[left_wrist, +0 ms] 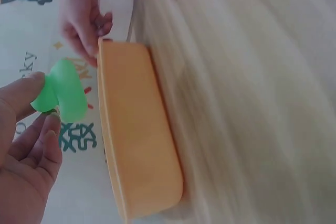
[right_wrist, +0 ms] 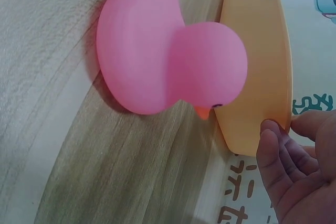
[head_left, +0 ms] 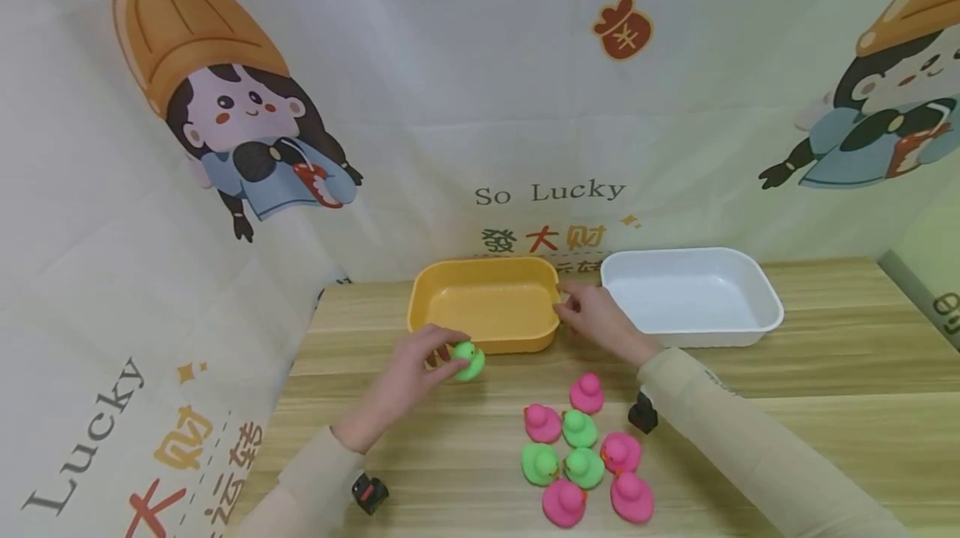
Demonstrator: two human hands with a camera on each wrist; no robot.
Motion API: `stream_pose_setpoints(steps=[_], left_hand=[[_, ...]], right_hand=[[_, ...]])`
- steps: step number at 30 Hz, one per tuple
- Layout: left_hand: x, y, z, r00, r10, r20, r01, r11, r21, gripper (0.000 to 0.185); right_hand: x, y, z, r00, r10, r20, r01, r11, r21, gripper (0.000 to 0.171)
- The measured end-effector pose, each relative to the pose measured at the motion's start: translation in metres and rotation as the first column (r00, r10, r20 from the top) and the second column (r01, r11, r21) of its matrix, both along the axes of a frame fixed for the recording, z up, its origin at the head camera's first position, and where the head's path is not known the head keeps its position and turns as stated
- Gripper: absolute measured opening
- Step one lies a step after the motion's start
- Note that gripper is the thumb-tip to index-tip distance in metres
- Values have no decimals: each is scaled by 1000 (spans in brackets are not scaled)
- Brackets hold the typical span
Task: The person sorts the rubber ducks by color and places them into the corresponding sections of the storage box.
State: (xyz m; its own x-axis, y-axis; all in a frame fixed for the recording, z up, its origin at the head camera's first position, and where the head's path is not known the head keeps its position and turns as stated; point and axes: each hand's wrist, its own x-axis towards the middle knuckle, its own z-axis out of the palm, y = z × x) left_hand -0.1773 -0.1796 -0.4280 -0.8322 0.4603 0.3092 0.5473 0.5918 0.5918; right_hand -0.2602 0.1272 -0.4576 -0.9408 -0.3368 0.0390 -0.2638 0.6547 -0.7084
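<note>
My left hand pinches a green rubber duck between thumb and fingers, in front of the orange plastic basin. The left wrist view shows that duck beside the basin's long wall. At the basin's right end, my right hand grips the rim. Seen from the right wrist, the thumb and curled fingers of this hand meet at the basin's edge. A pink rubber duck on the table looms large in front of that camera.
Several pink ducks and green ducks stand in a cluster on the wooden table, nearer to me than the basins. A white basin is right of the orange one. A printed cloth hangs close behind both.
</note>
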Motion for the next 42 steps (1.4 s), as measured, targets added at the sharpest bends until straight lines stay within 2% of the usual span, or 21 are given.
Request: stream_pose_setpoints(steps=[6,11,20,25,27,33,38,42], left_hand=[[-27,-9,10,999,32,-27,-32,999,-8,30],[-48,-15,11,999,40,-20,-41,999,-33,31],[-82,-23,4,996,62,67,-55,993,-103,33],[-101,-21,-3,991,61,120,-39,983,-179,30],[-108,-19,-5,993,52,110,-25,972,-233,27],[-120,-11,-11,994,50,98,-8,919,-394,22],[-124,-5,-13,986,86,142,-16,901,-433,24],[-126,-3,-13,985,94,147,-16,888,-460,26]], right_hand=[[-2,0,-3,1000,4,-6,-4,1000,-13,46],[-2,1,-4,1000,5,7,-5,1000,-15,45],[-1,2,-8,1000,-2,6,2,1000,-29,45],[-1,1,-9,1000,-8,-26,7,1000,-24,43],[0,1,-9,999,-5,-32,4,1000,-25,43],[0,0,-9,1000,-5,-28,4,999,-36,44],[0,0,-8,1000,-3,-29,2,999,-38,44],[0,1,-8,999,-1,-32,0,1000,-28,44]])
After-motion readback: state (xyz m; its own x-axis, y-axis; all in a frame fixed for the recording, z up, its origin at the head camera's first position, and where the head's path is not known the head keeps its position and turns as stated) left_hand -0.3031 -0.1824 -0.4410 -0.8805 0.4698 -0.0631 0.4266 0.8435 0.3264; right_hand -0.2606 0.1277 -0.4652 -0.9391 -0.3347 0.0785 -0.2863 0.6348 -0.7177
